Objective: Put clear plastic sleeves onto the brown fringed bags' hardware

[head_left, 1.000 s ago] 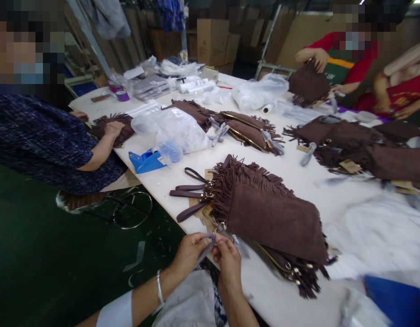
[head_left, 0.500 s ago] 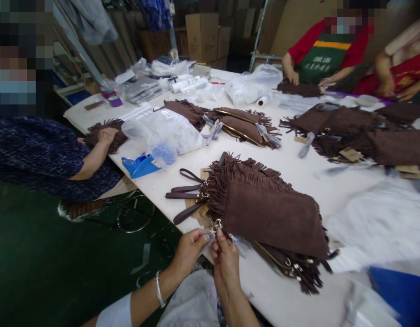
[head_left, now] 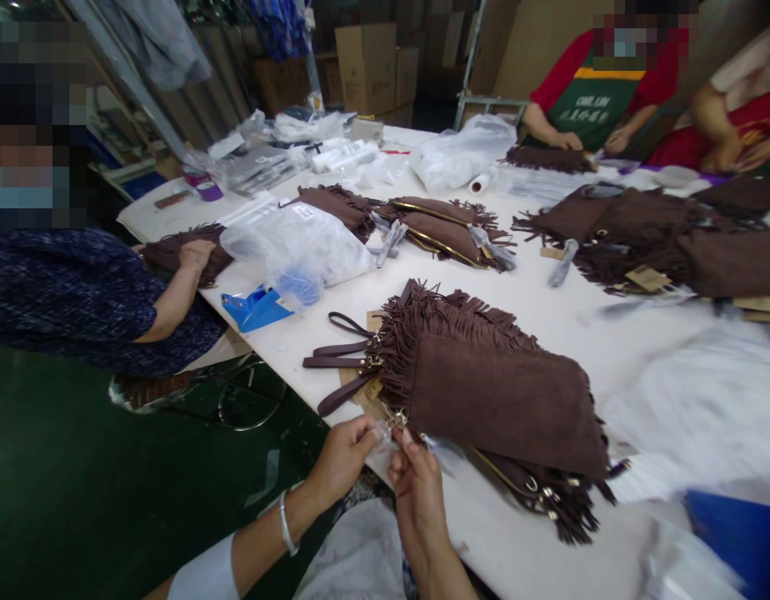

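Fingertips of my left hand [head_left: 344, 454] and right hand [head_left: 417, 492] pinch a clear wrap [head_left: 385, 432] by the clasp [head_left: 394, 415] of the brown fringed bag [head_left: 503, 404]. The bag lies at 1 o'clock from them, its long axis running 10 to 4 o'clock, with wrist straps [head_left: 338, 362] pointing to 9 o'clock.

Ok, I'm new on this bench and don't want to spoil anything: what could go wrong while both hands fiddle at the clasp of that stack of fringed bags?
The left hand and right hand pinch clear wrap by the clasp at the table edge; a hard tug might drag the stack of fringed bags off. The fringe lies right beside the clasp and could get caught in the wrap. The straps reach the edge and may snag an arm.
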{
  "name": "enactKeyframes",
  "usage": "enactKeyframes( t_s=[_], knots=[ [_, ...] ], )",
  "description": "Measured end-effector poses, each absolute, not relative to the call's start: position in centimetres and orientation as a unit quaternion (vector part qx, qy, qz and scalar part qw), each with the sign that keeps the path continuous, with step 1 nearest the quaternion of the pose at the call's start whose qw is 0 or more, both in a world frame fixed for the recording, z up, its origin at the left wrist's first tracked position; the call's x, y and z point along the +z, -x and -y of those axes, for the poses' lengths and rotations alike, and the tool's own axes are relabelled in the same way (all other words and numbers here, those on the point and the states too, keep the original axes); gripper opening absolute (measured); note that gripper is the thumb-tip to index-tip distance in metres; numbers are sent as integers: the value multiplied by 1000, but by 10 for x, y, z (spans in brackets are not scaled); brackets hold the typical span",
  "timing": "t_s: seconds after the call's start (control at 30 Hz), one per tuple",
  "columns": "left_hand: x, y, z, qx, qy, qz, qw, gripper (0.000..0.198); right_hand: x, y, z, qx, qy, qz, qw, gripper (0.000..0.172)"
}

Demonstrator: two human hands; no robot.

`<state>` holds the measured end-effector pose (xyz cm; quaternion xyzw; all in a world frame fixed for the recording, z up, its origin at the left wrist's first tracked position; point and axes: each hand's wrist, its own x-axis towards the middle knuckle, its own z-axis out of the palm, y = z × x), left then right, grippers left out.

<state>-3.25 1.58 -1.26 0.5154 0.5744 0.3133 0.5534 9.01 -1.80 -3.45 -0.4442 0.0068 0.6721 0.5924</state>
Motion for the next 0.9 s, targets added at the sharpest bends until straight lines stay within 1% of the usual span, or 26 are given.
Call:
enactKeyframes(
  t_s=[0.1,0.2,0.33,0.53,0.73,0.9],
  knots=[
    [-3,38,-23,262,-588,-576,503,23,-30,-90,15,682,424,-36,595,27],
    [0,39,-26,240,-612,-574,489,22,-24,-88,7,680,417,-47,601,29],
    [-2,36,-25,258,-580,-574,517,20,-23,-84,0,665,426,-38,612,32],
    [-1,24,-26,308,-540,-562,545,19,-30,-84,1,652,449,-40,610,31],
    [-4,8,-33,323,-549,-574,515,19,-29,-83,3,646,455,-46,611,30],
    [-3,-5,-38,305,-572,-598,471,22,-30,-83,3,645,456,-34,612,31]
  ],
)
